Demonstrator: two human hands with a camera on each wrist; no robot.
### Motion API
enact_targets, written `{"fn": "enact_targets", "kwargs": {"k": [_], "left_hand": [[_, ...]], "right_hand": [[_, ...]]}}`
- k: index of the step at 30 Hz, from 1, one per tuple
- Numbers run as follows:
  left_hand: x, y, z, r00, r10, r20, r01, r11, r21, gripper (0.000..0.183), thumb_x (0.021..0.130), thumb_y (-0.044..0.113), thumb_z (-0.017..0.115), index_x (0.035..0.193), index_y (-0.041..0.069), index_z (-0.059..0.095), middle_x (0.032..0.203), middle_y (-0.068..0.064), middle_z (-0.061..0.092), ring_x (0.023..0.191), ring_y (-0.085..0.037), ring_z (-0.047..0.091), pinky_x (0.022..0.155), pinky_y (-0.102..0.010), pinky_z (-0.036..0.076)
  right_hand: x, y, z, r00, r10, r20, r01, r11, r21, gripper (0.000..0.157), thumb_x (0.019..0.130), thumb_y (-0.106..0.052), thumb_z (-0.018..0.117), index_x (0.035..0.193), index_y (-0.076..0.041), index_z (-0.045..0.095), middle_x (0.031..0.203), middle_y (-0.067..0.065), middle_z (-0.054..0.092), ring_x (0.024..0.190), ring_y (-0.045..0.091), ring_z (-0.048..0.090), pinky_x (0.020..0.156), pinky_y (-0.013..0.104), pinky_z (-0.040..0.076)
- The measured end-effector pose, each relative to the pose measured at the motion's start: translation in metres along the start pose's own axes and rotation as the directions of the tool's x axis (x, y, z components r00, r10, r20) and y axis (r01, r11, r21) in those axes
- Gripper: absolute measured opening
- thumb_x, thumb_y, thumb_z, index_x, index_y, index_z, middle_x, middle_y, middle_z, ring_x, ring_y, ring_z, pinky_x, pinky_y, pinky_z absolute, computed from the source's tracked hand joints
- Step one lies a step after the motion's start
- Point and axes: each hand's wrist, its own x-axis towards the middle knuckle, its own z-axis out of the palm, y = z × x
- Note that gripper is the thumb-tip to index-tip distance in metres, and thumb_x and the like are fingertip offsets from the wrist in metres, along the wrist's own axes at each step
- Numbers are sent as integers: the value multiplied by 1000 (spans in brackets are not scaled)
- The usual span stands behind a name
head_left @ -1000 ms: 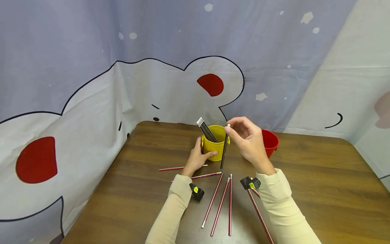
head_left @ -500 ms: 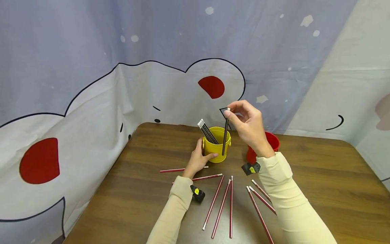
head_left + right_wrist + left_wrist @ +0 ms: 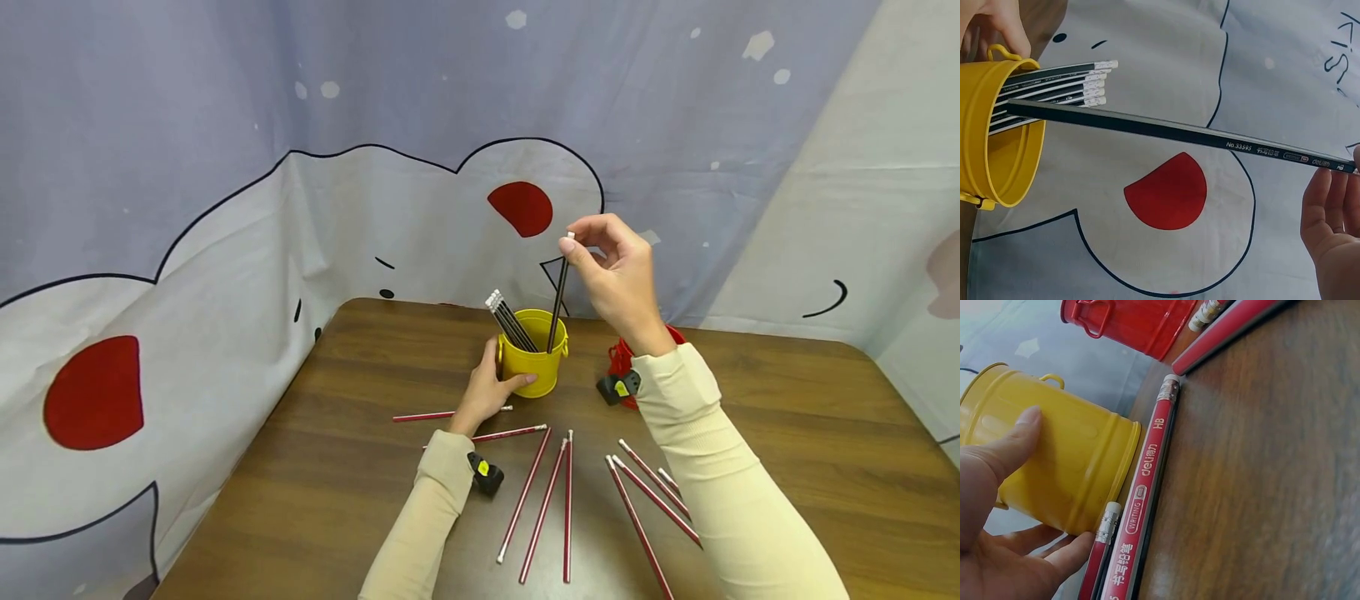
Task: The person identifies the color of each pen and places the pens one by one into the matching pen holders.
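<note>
In the head view my left hand (image 3: 486,393) grips the side of a small yellow bucket (image 3: 531,367), thumb across its front. Several black pencils (image 3: 512,323) with white eraser ends lean together inside it, towards the left of the mouth. My right hand (image 3: 621,279), raised above the bucket, pinches one more black pencil (image 3: 559,302) by its eraser end. This pencil hangs slightly tilted, its lower end at the bucket's mouth. The right wrist view shows that pencil (image 3: 1179,131) reaching across to the opening, beside the other black pencils (image 3: 1060,87).
Several red pencils (image 3: 567,508) lie spread on the wooden table (image 3: 315,500), two of them (image 3: 510,434) near my left wrist. A red bucket (image 3: 619,357) stands right of the yellow one, partly behind my right forearm. A printed cloth (image 3: 420,225) hangs behind the table.
My right hand has risen with the black pencil, whose lower end has gone from in front of the yellow bucket up to its mouth. The left hand keeps its hold on the bucket.
</note>
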Motion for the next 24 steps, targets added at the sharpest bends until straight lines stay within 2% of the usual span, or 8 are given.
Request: {"fn": "enact_targets", "kwargs": {"k": [5,13,17,24], "left_hand": [[1,0,0,1000,7,0,-7,1000,-5,78,76,35,74,137,28,27,128,-3,52,117,-19,49,101,-38,38],[0,0,0,1000,16,7,-16,1000,-10,80,76,38,73,139,28,26,130,-4,50,119,-20,47,102,-39,36],[-1,0,1,1000,27,1,-27,999,-26,79,76,36,74,139,28,27,130,-5,51,119,-22,47,102,-40,36],[-2,1,2,1000,14,3,-14,1000,5,79,77,37,73,139,27,26,130,-5,51,119,-20,48,101,-39,37]], "right_hand": [[3,2,3,1000,0,-4,0,1000,-9,19,82,6,62,95,17,54,87,13,57,76,19,56,66,17,48],[3,6,8,1000,-18,-2,18,1000,-6,17,81,8,62,94,16,55,86,16,56,76,19,56,67,17,49],[2,11,10,1000,-17,5,17,1000,-24,17,82,7,62,95,16,55,88,19,56,77,20,55,67,17,48],[-5,21,11,1000,10,12,-9,997,-80,16,82,6,62,95,15,56,90,22,57,79,20,57,68,18,49]]}}
